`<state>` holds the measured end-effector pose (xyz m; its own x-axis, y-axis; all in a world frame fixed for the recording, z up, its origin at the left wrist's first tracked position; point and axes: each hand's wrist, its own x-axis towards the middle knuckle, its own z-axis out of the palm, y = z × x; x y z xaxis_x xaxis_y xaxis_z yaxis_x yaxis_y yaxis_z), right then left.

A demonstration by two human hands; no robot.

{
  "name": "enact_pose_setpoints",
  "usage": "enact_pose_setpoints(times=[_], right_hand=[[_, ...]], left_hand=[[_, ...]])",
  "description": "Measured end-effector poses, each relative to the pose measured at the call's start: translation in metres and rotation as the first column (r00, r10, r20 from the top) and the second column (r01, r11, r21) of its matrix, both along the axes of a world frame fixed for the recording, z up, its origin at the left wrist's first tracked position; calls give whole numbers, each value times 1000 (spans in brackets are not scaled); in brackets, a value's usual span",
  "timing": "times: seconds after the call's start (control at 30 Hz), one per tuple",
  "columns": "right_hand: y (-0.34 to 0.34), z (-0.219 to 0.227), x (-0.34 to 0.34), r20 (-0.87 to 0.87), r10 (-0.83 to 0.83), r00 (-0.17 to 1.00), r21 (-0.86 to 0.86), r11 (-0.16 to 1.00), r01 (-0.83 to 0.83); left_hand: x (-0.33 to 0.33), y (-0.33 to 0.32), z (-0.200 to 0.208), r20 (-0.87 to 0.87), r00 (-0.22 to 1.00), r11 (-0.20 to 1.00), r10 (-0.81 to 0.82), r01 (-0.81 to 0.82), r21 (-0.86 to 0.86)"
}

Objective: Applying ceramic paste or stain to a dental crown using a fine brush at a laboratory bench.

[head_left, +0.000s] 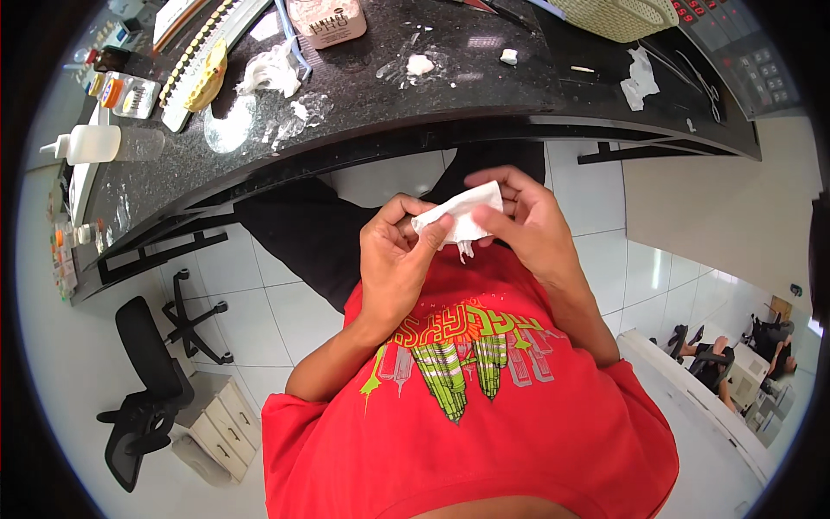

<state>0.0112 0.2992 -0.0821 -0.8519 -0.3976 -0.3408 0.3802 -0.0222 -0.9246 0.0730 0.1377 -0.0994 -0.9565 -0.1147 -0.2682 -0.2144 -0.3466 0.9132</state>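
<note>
A folded white tissue (462, 208) is stretched between my two hands above my lap, short of the bench edge. My left hand (396, 255) pinches its left end between thumb and fingers. On the other end lies the thumb of my right hand (538, 232), with the fingers curled behind and slightly blurred. A frayed strip of the tissue hangs below. Whether something small is wrapped inside cannot be made out.
The dark speckled bench (363, 108) carries white powder smears, crumpled tissue (270, 69), a squeeze bottle (93, 144), a yellowish dental model (207, 76), a labelled tub (327, 19) and a woven basket (618, 17). Metal tongs (700, 82) lie by a keypad machine (745, 60). An office chair (147, 372) stands left.
</note>
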Motion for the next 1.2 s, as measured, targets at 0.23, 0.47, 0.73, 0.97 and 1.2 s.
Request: enact_pose_setpoints(times=[0.23, 0.47, 0.73, 0.97, 1.2], right_hand=[[0, -4, -7, -119, 3, 993, 43, 999, 2], [2, -13, -2, -349, -75, 934, 42, 995, 95], [-3, -11, 10, -475, -56, 878, 123, 984, 129], [-10, -8, 10, -699, 55, 713, 234, 960, 156], [-15, -14, 10, -510, -64, 858, 321, 911, 259]], left_hand=[[-10, -4, 9, 74, 995, 997, -62, 65, -34], [-15, -7, -9, 132, 983, 940, -127, 77, 332], [-14, -3, -3, 147, 988, 878, -55, -22, 479], [-13, 4, 1, 85, 994, 863, -72, 19, 504], [-9, 7, -4, 54, 998, 865, -33, 2, 501]])
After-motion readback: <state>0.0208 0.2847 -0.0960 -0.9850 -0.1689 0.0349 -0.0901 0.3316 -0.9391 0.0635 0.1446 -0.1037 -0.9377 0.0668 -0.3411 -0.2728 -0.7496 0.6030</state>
